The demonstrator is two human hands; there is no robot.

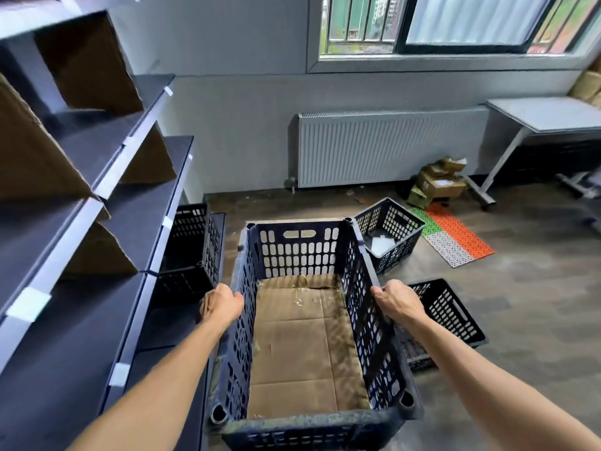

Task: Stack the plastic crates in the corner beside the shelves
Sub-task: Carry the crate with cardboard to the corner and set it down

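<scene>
A dark blue perforated plastic crate (299, 252), lined with brown cardboard on its bottom, is held in front of me. My left hand (222, 304) grips its left long rim and my right hand (398, 301) grips its right long rim. Another dark crate (195, 252) stands in the corner right beside the shelves (97, 177). A third crate (393, 232) with white material inside sits on the floor behind the held one. A fourth crate (452, 314) lies on the floor at the right, partly hidden behind my right arm.
Dark shelves with brown cardboard boxes (91, 66) fill the left side. A white radiator (390, 148) runs under the window. Small cardboard boxes (439, 183), an orange, green and white mat (452, 236) and a white table (549, 115) stand at the right.
</scene>
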